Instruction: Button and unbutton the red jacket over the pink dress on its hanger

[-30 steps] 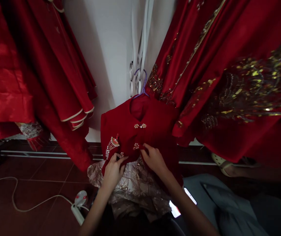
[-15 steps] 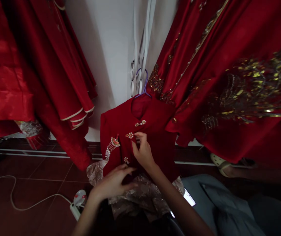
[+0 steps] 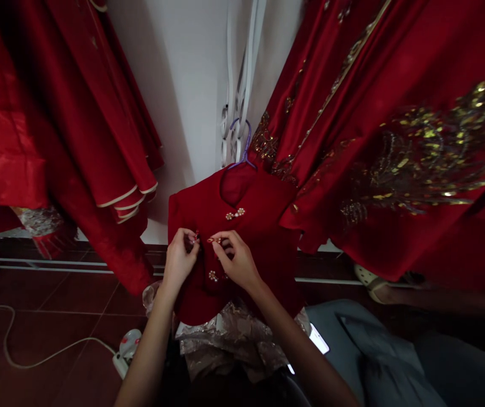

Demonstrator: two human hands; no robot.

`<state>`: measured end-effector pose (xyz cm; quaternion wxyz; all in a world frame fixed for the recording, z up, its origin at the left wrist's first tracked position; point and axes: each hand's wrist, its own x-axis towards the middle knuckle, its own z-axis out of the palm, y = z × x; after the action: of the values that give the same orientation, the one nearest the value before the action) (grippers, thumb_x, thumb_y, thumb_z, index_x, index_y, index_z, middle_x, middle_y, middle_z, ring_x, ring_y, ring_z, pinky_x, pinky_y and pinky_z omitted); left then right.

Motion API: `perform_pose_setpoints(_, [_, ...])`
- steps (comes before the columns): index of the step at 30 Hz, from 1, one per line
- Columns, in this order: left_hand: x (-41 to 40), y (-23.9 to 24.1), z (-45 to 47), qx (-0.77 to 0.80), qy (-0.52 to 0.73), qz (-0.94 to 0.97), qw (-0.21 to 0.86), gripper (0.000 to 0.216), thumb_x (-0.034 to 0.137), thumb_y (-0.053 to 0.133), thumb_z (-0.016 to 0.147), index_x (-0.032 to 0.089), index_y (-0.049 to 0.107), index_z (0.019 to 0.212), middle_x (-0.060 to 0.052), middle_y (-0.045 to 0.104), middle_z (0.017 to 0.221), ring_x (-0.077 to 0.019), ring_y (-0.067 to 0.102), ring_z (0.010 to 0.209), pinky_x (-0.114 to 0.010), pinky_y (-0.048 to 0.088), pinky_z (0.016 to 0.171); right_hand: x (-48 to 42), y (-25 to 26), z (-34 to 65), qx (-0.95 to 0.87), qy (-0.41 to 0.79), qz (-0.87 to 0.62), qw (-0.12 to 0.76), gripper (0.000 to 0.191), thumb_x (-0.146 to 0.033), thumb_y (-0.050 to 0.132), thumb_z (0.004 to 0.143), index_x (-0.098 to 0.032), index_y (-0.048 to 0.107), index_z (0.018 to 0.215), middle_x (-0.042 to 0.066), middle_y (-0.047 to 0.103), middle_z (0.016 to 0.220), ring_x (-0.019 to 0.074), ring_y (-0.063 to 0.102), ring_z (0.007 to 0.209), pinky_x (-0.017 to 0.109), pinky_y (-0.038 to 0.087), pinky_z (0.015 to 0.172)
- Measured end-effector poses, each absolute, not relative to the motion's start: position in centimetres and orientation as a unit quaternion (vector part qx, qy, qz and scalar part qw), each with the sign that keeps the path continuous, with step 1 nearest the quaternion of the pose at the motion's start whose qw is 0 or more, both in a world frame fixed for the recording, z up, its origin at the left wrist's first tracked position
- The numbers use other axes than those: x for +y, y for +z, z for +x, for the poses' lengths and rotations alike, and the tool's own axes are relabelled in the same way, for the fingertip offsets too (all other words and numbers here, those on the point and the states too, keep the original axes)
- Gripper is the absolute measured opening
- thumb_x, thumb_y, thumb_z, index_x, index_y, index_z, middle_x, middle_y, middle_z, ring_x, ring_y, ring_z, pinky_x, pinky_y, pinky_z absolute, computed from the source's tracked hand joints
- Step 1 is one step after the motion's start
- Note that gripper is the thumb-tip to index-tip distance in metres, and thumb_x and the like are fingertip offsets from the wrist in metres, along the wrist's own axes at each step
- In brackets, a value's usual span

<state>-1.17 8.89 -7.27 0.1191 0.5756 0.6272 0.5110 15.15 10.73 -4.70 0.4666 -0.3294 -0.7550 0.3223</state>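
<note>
The vest [image 3: 268, 254] hung on a purple hanger [image 3: 243, 162] between rows of red clothes, its hem resting over a glittery cloth [image 3: 234, 334]. Just below the neckline, the top clasp [image 3: 235, 214] lay across the front opening and looked fastened.

Under it, the right hand [image 3: 236, 257] had the middle clasp [image 3: 213, 240] nipped between thumb and forefinger, its loop pointing toward the other side. The left hand [image 3: 181, 257], level with it and a little apart, had its fingertips closed on a bit of trim [image 3: 196, 237]; whether that was an ornament, a bead or the vest's edge could not be told. Nearer the hem, the lower clasp [image 3: 213, 276] sat apart from both hands.

The small loop could slip from the right fingertips, since so little of it was held. A hard pull might strain the stitching or loosen a bead. As the vest hung free, tugging one side could swing it or drag it askew on the hanger, setting the two front edges out of line. The dim light would make a missed bead likelier.
</note>
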Motion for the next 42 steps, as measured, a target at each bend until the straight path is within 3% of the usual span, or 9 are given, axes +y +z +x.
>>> perform_pose_setpoints(8, [8.9,-6.3,-0.4,0.551,0.639,0.461,0.278,0.029,0.041,0.063,0.075,0.014,0.065,0.085,-0.006,0.070,0.084,-0.0152,0.065,0.074,-0.026,0.052,0.071,11.9,-5.2,14.3,-0.762,0.327,-0.319,0.460,0.017,-0.026,0.048,0.087,-0.020,0.061,0.096,0.006,0.063,0.097,0.0131,0.061,0.080,0.021,0.052,0.060])
perform_pose_setpoints(15, [9.2,-6.4,0.1,0.536,0.662,0.411,0.325,0.034,0.044,0.064,0.075,0.012,0.068,0.085,-0.008,0.071,0.084,-0.0155,0.066,0.072,-0.029,0.055,0.073,12.8,-5.5,13.8,-0.769,0.318,-0.332,0.445,0.021,-0.024,0.049,0.085,-0.021,0.057,0.104,0.005,0.065,0.099,0.0131,0.062,0.082,0.021,0.051,0.060])
perform_pose_setpoints(25, [8.5,-6.6,0.8,0.562,0.649,0.445,0.254,0.024,0.023,0.068,0.069,0.012,0.069,0.090,-0.009,0.072,0.091,-0.0158,0.069,0.077,-0.029,0.057,0.078,12.8,-6.0,13.3,-0.782,0.258,-0.346,0.450,0.019,-0.027,0.047,0.089,-0.022,0.058,0.102,0.004,0.065,0.101,0.0135,0.062,0.083,0.025,0.052,0.068])
perform_pose_setpoints(35, [8.5,-6.7,0.0,0.563,0.634,0.479,0.226,0.020,0.024,0.069,0.068,0.014,0.071,0.085,-0.006,0.072,0.083,-0.0154,0.069,0.073,-0.028,0.057,0.074,12.9,-6.6,12.7,-0.732,0.258,-0.375,0.506,0.013,-0.032,0.053,0.084,-0.021,0.055,0.089,0.002,0.063,0.087,0.0125,0.062,0.072,0.022,0.052,0.060])
perform_pose_setpoints(38, [9.0,-7.1,-0.3,0.538,0.643,0.487,0.245,0.020,0.028,0.067,0.073,0.014,0.067,0.086,-0.007,0.070,0.086,-0.0152,0.067,0.079,-0.028,0.056,0.075,13.1,-6.8,12.2,-0.678,0.306,-0.412,0.526,0.022,-0.038,0.060,0.078,-0.021,0.047,0.084,-0.001,0.058,0.073,0.0109,0.059,0.056,0.022,0.050,0.051])
perform_pose_setpoints(42, [8.8,-8.4,0.6,0.495,0.654,0.513,0.253,0.025,0.025,0.061,0.077,0.017,0.054,0.100,-0.006,0.063,0.097,-0.0137,0.064,0.085,-0.027,0.055,0.075,13.4,-6.8,12.2,-0.606,0.495,-0.401,0.477,0.033,-0.048,0.058,0.076,-0.022,0.041,0.088,-0.004,0.057,0.069,0.0102,0.055,0.042,0.023,0.047,0.039])
